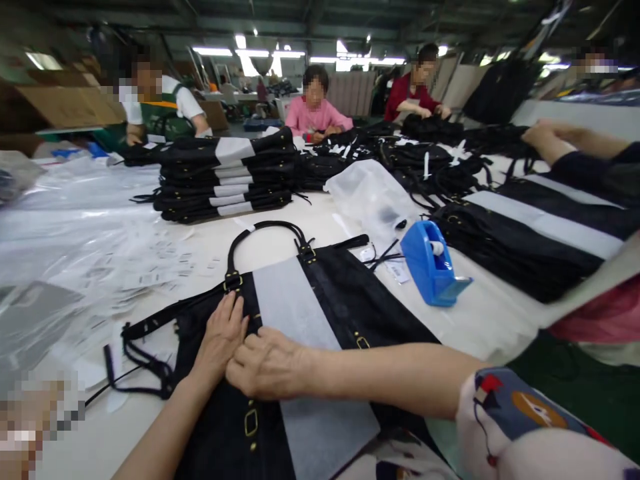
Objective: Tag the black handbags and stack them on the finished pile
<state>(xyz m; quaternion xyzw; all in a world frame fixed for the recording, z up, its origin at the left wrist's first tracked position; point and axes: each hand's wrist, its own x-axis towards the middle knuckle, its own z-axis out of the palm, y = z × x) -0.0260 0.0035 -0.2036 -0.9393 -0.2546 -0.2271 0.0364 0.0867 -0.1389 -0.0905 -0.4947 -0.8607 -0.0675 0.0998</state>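
Observation:
A black handbag (345, 293) lies flat on the table in front of me, its looped handle stretched out away from me. A pale grey paper strip (295, 300) runs down its middle, and brass-coloured buckles (251, 422) sit on its straps. My left hand (220, 337) rests on the bag left of the strip, fingers stretched out below the handle's buckle. Beside it, touching or nearly so, my right hand (267, 363) has its fingers curled down at the bag. Whatever those fingers may hold is hidden.
A blue tape dispenser (429, 263) stands right of the bag. Folded black bags (190, 180) are stacked behind it, and more (520, 247) lie at right, near another person's hands (547, 137). Clear plastic bags (75, 220) and small labels cover the left. Several co-workers sit across the table.

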